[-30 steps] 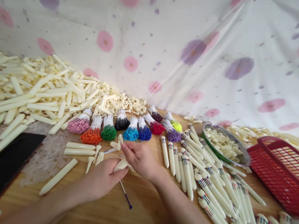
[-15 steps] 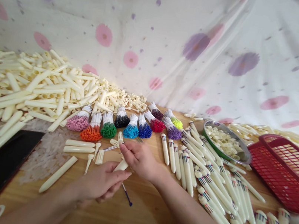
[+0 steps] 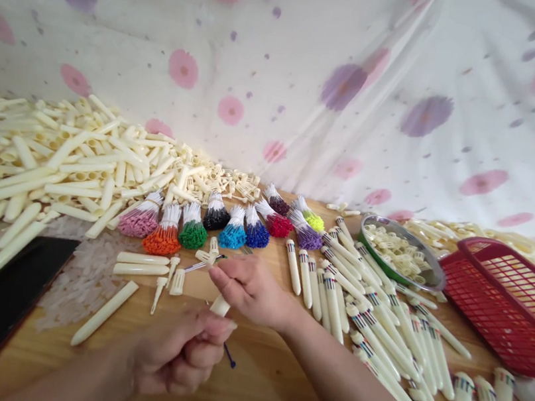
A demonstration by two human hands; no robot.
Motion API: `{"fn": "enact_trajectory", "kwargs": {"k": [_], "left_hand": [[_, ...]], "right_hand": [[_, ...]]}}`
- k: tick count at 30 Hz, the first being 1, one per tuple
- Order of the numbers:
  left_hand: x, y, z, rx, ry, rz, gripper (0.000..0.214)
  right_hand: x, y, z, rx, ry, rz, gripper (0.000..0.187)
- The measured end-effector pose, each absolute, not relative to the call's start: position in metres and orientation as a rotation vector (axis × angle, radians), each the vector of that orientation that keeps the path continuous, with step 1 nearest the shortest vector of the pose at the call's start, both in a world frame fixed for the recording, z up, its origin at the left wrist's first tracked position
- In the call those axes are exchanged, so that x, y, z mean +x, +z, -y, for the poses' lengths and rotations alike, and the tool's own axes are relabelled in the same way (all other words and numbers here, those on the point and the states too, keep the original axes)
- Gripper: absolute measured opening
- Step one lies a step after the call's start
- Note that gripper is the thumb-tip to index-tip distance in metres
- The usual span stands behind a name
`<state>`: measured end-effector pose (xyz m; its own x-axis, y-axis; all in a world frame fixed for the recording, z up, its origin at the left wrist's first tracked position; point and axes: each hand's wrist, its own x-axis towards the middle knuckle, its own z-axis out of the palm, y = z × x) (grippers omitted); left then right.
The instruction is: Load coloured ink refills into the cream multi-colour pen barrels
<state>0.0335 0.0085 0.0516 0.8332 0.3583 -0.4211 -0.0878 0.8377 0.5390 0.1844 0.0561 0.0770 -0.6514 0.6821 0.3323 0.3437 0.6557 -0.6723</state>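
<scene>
My left hand is closed round a cream pen barrel, whose pale end shows above the thumb. Just above and to the right, my right hand is closed in a pinch, its fingers over the barrel's end; what they hold is hidden. A thin blue-tipped refill shows beside my left hand. Left of the hands lie small slotted cream pieces, two cream barrels and a single barrel. Behind the hands stand bundles of refills with coloured ends, such as orange and blue.
A big heap of cream barrels fills the back left, with a black phone-like slab before it. Multicolour pens lie at the right, beside a bowl of slotted parts and a red basket.
My left hand has turned and dropped slightly, its fingers now curled tighter round the barrel. My right hand stays almost in place, fingers still closed. The view has shifted a little.
</scene>
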Motion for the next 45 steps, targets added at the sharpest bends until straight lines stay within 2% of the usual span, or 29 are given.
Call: {"fn": "enact_trajectory", "kwargs": {"k": [4,7,9,11,13,16,18,21,27,29,31,34,35,42,45], "left_hand": [[0.041,0.052,-0.014,1.054,0.283,-1.058,0.037],[0.048,0.048,-0.021,1.595,0.31,-1.501,0.023],[0.051,0.046,-0.024,1.723,0.336,-1.639,0.013],[0.049,0.047,-0.027,1.762,0.354,-1.701,0.013],[0.041,0.05,-0.03,1.754,0.378,-1.633,0.019],[0.023,0.055,-0.035,1.387,0.404,-1.183,0.048],[0.013,0.056,-0.037,1.181,0.292,-0.949,0.059],[0.013,0.05,-0.037,1.396,0.303,-1.109,0.054],[0.034,0.037,-0.029,1.737,0.504,-1.524,0.021],[0.031,0.039,-0.03,1.775,0.53,-1.551,0.018],[0.022,0.044,-0.034,1.739,0.493,-1.445,0.029],[0.01,0.05,-0.04,1.484,0.245,-1.087,0.064],[0.009,0.05,-0.041,1.466,0.215,-1.077,0.069],[0.031,0.038,-0.033,1.746,0.458,-1.58,0.025],[0.027,0.041,-0.034,1.768,0.477,-1.554,0.025]], "right_hand": [[0.179,0.068,-0.059,-1.08,0.777,2.21,0.04],[0.172,0.056,-0.066,-1.438,0.661,2.112,0.041],[0.168,0.048,-0.071,-1.562,0.616,2.043,0.042],[0.167,0.042,-0.075,-1.55,0.613,2.009,0.042],[0.169,0.04,-0.077,-1.468,0.631,2.013,0.042],[0.177,0.041,-0.075,-1.285,0.686,2.041,0.043],[0.181,0.042,-0.074,-1.212,0.716,2.033,0.045],[0.183,0.039,-0.079,-1.228,0.739,1.996,0.046],[0.177,0.029,-0.094,-1.423,0.745,1.98,0.044],[0.179,0.03,-0.091,-1.394,0.731,1.979,0.042],[0.181,0.034,-0.083,-1.32,0.72,1.985,0.039],[0.183,0.038,-0.074,-1.23,0.725,2.006,0.038],[0.183,0.037,-0.074,-1.226,0.728,2.005,0.038],[0.177,0.025,-0.094,-1.398,0.81,2.006,0.04],[0.178,0.026,-0.09,-1.354,0.814,2.011,0.038]]}}
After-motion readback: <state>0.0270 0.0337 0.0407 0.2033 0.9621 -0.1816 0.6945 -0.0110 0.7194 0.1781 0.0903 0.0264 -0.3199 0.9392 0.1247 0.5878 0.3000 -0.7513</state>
